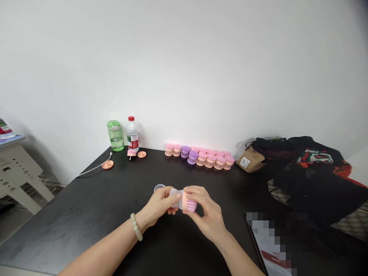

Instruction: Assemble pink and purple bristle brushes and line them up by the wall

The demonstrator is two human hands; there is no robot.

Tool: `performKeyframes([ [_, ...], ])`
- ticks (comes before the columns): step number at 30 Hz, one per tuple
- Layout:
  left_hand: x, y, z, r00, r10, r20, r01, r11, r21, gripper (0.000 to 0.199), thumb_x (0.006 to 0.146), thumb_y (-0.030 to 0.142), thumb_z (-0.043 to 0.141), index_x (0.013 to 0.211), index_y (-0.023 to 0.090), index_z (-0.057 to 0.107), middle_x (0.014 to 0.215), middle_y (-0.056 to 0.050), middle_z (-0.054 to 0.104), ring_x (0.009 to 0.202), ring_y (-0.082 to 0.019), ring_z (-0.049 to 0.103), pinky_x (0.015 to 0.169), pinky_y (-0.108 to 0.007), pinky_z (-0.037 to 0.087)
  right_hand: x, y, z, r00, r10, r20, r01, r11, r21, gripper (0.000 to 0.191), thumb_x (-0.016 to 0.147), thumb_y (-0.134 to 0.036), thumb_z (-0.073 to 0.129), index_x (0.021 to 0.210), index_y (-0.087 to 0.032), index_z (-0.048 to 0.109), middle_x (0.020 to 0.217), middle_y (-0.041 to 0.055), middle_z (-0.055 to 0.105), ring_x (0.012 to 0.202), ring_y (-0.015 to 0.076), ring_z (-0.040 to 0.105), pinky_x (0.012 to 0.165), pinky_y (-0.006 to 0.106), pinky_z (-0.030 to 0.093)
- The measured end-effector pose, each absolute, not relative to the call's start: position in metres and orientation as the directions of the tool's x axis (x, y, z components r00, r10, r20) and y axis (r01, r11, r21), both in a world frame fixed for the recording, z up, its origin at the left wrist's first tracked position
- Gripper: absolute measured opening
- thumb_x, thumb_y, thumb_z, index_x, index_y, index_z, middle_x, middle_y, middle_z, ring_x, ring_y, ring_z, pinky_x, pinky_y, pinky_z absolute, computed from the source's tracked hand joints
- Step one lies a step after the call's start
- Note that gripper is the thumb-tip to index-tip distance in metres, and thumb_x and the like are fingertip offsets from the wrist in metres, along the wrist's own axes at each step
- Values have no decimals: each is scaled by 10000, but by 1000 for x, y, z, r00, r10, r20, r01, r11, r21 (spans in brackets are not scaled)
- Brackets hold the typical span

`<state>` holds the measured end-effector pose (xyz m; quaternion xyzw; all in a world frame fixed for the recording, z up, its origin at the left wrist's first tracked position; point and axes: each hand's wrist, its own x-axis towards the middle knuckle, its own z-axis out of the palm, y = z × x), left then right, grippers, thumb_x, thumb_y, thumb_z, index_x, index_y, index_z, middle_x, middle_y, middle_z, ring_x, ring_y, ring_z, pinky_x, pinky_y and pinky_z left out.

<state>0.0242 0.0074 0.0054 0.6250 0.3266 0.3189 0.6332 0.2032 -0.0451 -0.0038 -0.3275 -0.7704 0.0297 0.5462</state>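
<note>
Black tabletop [86, 218], brush [189, 205] between left hand [157, 203] and right hand [205, 214] (pink).

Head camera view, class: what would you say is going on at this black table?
A person holds a pink-bristled brush in both hands over a black table. The left hand, with a pale green bead bracelet, grips its translucent body, and the right hand holds the bristled end. A small round translucent piece shows just behind the left hand. Farther back, pink and purple brush heads stand in a row by the wall, near a green bottle and a red-capped water bottle.
</note>
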Motion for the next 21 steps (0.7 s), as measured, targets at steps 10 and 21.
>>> performKeyframes([
  [10,26,7,0,559,807,-193,171,116,979,744,784,852,309,560,174,518,404,14,472,359,-86,418,396,-221,283,204,-48,4,-430,328,841,484,870,-92,338,885,50,560,1161,-137,615,1073,137,703,1154,262,613,887,422,600],
  [21,22,3,5,606,758,241,-146,-192,970,351,864,463,652,1110,222,585,915,-10,545,744,-133,529,654,-250,450,202,-48,-7,-64,627,776,642,621,-449,299,820,-295,741,1084,-237,612,911,61,697,781,234,685,680,366,597],
])
